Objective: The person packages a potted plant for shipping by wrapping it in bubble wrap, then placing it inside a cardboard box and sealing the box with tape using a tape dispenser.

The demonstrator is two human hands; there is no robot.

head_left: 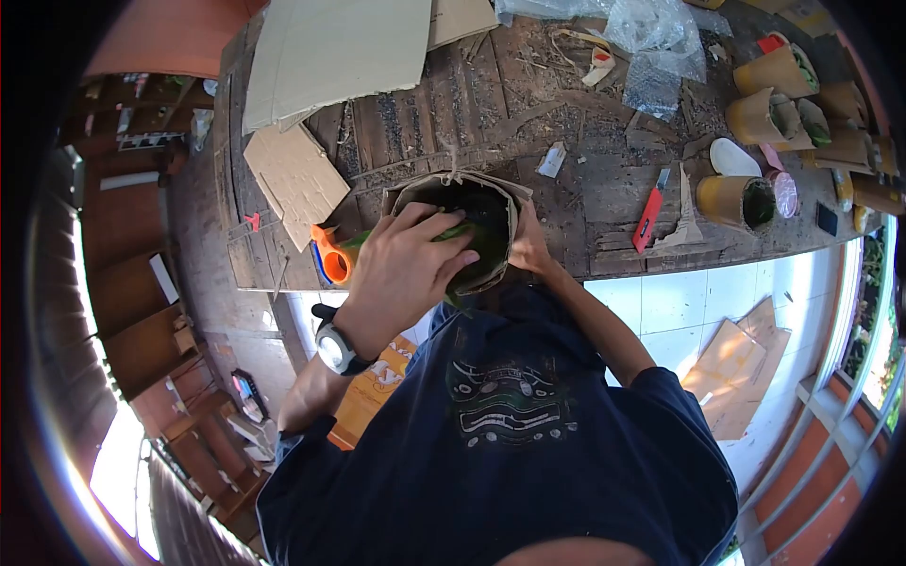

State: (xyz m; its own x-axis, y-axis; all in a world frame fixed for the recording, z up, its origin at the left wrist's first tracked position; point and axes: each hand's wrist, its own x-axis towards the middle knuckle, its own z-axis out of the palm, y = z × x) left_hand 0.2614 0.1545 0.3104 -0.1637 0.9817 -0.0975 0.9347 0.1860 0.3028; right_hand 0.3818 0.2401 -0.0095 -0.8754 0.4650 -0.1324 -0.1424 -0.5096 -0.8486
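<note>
A plant pot wrapped in corrugated cardboard (515, 203), tied with twine at its far side, is at the table's near edge, its opening facing me. My left hand (408, 259), with a watch on the wrist, reaches over the opening, fingers bent over long green leaves (483, 243). Some leaf tips stick out past the rim at the left and below. Around the right side of the cardboard, my right hand (530, 241) grips the wrapped pot, its fingertips partly hidden. Just left of my left hand lies an orange tape dispenser (333, 257).
A red utility knife (648, 219) and a small white packet (552, 159) lie on the worn wooden table (585, 123). Cardboard sheets (340, 57) are at the back left, bubble wrap (651, 52) at the back. Several cardboard-wrapped plants (731, 200) stand right, near a phone (827, 219).
</note>
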